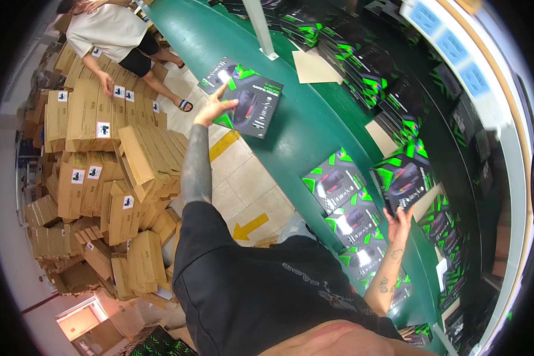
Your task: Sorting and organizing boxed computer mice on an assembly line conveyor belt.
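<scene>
My left hand [216,109] reaches across the near corner of a black and green product box [254,102]. Its thumb and a finger are spread flat over the top face; the other fingers are hard to make out. The box lies at the left edge of the green table, jutting partly past it. On the right, my right hand [400,223] grips the near end of another black and green box [404,176], tilted, with fingertips on its printed face. Several similar boxes [351,221] lie in a row on the table just left of that hand.
Stacks of black and green boxes [362,77] and loose cardboard sheets [315,66] line the far side of the green table [299,127]. A metal post [260,29] rises from it. Brown cartons [92,118] are piled at the left, where another person [110,35] stands.
</scene>
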`<control>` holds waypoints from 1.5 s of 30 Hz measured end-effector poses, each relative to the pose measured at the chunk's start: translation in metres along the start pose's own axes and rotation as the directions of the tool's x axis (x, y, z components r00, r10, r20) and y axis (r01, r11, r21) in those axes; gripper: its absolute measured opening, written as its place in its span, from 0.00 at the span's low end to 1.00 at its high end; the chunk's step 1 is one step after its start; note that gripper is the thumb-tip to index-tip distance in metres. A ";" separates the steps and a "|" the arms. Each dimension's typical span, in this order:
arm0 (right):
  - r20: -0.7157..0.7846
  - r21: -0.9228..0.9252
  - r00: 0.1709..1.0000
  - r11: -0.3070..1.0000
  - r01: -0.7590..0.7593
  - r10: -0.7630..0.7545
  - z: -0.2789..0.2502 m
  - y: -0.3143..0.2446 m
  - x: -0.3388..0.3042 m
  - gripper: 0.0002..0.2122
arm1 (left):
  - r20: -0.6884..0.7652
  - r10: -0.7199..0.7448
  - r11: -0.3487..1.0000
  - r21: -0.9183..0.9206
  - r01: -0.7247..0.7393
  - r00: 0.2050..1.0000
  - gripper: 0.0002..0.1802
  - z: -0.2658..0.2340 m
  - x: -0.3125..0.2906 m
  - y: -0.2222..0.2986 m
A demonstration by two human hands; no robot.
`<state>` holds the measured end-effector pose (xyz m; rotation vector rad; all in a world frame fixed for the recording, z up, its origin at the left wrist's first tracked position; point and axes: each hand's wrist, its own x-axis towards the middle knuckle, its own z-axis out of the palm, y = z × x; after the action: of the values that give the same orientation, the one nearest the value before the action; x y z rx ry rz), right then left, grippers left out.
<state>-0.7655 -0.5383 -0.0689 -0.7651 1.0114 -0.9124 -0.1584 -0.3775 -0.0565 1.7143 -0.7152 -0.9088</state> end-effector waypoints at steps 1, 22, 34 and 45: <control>0.133 -0.009 0.991 1.000 -0.023 0.024 0.029 0.004 0.002 0.31 | -0.025 -0.039 0.998 0.042 0.040 0.999 0.46 -0.019 0.013 0.002; 0.449 -0.440 0.878 0.896 0.058 0.164 0.386 0.247 0.089 0.45 | -0.277 -0.408 0.811 0.328 0.485 0.870 0.57 -0.142 0.143 -0.074; 0.533 -0.534 0.813 0.839 0.108 0.235 0.379 0.166 0.248 0.26 | -0.369 -0.271 0.803 0.423 0.420 0.889 0.44 -0.024 0.012 -0.098; 0.510 -0.755 0.690 0.651 0.074 0.513 0.379 0.124 0.285 0.25 | -0.481 -0.064 0.995 0.032 0.090 0.874 0.29 0.087 -0.051 -0.116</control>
<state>-0.3085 -0.6984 -0.1485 -1.4823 0.7270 0.1378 -0.2548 -0.3456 -0.1717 1.9257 -0.3399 -0.4799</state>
